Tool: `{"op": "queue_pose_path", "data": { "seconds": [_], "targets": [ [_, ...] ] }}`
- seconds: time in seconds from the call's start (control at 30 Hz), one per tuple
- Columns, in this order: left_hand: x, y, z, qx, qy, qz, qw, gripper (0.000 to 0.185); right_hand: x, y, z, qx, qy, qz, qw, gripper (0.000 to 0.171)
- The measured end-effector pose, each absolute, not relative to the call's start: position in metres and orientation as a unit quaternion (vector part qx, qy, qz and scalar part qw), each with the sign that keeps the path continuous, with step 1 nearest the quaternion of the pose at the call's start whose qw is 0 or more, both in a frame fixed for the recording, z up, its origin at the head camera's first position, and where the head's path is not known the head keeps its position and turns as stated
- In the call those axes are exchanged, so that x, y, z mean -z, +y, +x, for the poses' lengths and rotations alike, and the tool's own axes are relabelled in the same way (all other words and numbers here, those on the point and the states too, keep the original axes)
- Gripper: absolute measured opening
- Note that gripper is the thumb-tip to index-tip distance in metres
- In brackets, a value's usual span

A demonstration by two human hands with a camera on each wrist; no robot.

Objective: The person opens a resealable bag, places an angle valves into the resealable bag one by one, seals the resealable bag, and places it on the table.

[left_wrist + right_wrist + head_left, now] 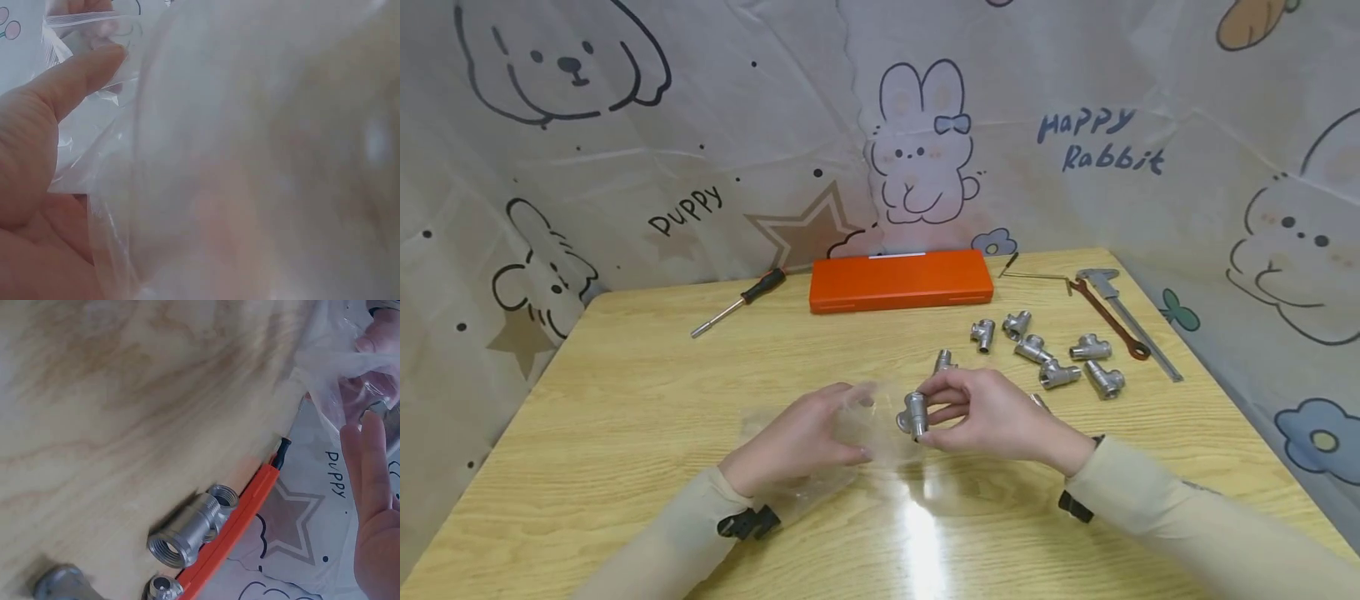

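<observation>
My left hand grips a clear plastic zip bag, its opening turned toward the right hand. In the left wrist view the bag fills most of the picture, with the left thumb against it. Fingertips and thumb of my right hand pinch a silver threaded pipe tee right at the bag's mouth. Just behind that hand another pipe tee stands on the table, partly hidden. The right wrist view catches the right hand at its edge, fingers stretched toward the bag.
Several more pipe tees lie at the right of the wooden table. An orange case sits along the back edge, a screwdriver to its left. Right of it are a hex key, a wrench and a caliper.
</observation>
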State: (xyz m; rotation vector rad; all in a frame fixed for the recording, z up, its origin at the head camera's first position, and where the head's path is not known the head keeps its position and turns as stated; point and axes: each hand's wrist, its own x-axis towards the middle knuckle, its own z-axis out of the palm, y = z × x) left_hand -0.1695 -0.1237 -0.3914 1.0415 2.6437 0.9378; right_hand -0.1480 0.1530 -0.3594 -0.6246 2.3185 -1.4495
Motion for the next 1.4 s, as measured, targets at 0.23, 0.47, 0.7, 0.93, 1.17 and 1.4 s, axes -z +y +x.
{"op": "queue_pose_path", "data": {
  "seconds": [0.23,0.47,0.7,0.93,1.17,1.4],
  "targets": [
    [0.395,-0.123,-0.171,-0.322,0.872,0.359,0.087,0.08,0.362,0.145,-0.149,0.43,0.855,-0.278,0.087,0.055],
    [0.391,-0.122,-0.169,-0.322,0.867,0.369,0.088,0.082,0.368,0.132,-0.151,0.372,0.867,-0.331,0.012,0.058],
    [0.391,-0.121,-0.168,-0.322,0.86,0.384,0.092,0.091,0.373,0.115,-0.149,0.37,0.869,-0.327,0.025,0.061],
    [0.394,-0.121,-0.166,-0.335,0.855,0.382,0.107,0.094,0.376,0.102,-0.15,0.341,0.88,-0.328,0.038,0.055],
    [0.398,-0.12,-0.166,-0.339,0.852,0.382,0.114,0.094,0.379,0.086,-0.15,0.289,0.911,-0.288,0.064,0.042],
    [0.402,-0.116,-0.166,-0.341,0.842,0.406,0.101,0.09,0.382,0.079,-0.146,0.229,0.916,-0.32,0.075,0.025]
  ]
}}
